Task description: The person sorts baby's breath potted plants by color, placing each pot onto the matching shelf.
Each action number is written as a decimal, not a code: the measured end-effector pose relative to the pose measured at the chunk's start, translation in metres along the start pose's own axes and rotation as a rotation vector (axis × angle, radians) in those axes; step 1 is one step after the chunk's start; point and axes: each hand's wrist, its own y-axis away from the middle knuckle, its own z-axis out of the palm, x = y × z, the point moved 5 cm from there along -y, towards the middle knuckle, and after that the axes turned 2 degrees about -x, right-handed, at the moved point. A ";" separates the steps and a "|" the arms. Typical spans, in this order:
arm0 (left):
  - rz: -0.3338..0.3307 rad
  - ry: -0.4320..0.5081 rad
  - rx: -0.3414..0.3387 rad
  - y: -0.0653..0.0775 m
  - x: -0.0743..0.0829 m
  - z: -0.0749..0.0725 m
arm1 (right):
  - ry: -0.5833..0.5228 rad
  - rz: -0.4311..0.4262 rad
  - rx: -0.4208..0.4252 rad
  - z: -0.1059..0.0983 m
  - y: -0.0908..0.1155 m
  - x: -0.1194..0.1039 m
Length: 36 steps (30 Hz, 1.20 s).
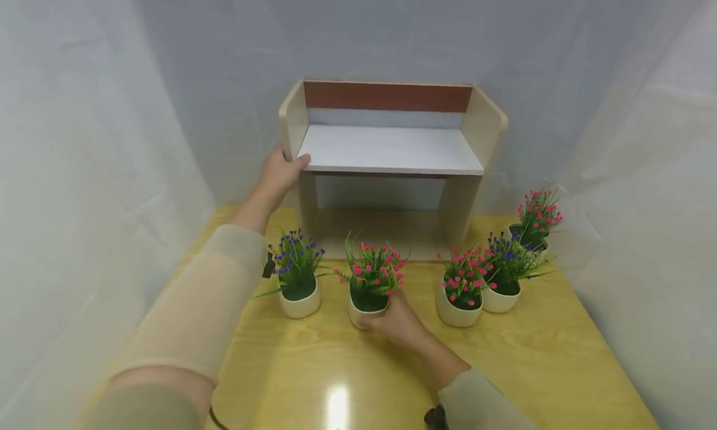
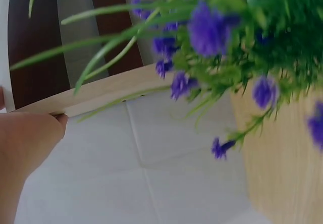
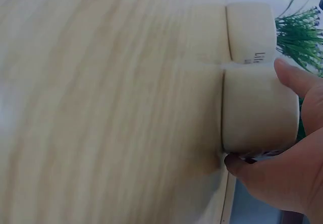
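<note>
My left hand [image 1: 280, 170] grips the left side panel of a small desktop shelf [image 1: 392, 149], its thumb over the front edge of the white board. In the left wrist view, that hand [image 2: 30, 143] is partly out of frame at the panel's edge. My right hand [image 1: 400, 323] holds a white pot [image 3: 260, 110] of pink artificial flowers [image 1: 372, 269] by its sides, in front of the shelf. The right wrist view shows the thumb and a finger on opposite sides of the pot, close to the tabletop. Left of it stands a pot of purple flowers [image 1: 299, 302].
A second pink-flowered pot [image 1: 459, 312] and a purple-flowered pot [image 1: 502, 300] stand to the right on the wooden table [image 1: 504, 368]. Farther back is another pink-flowered plant [image 1: 540, 215]. Pale sheeting [image 1: 633, 212] hangs around the table.
</note>
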 end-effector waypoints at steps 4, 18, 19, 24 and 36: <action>-0.050 0.147 -0.027 -0.004 -0.002 0.004 | 0.037 0.025 0.035 0.003 -0.001 0.005; -0.027 0.214 -0.082 -0.003 -0.001 0.012 | -0.006 0.130 0.045 0.001 0.002 0.006; -0.022 0.214 -0.086 -0.003 -0.001 0.013 | -0.007 0.134 0.044 0.001 0.002 0.006; -0.016 0.199 -0.096 -0.003 -0.001 0.015 | -0.016 0.142 0.044 -0.001 0.001 0.002; -0.014 0.187 -0.091 -0.004 -0.002 0.013 | -0.046 0.110 0.053 -0.007 -0.009 -0.011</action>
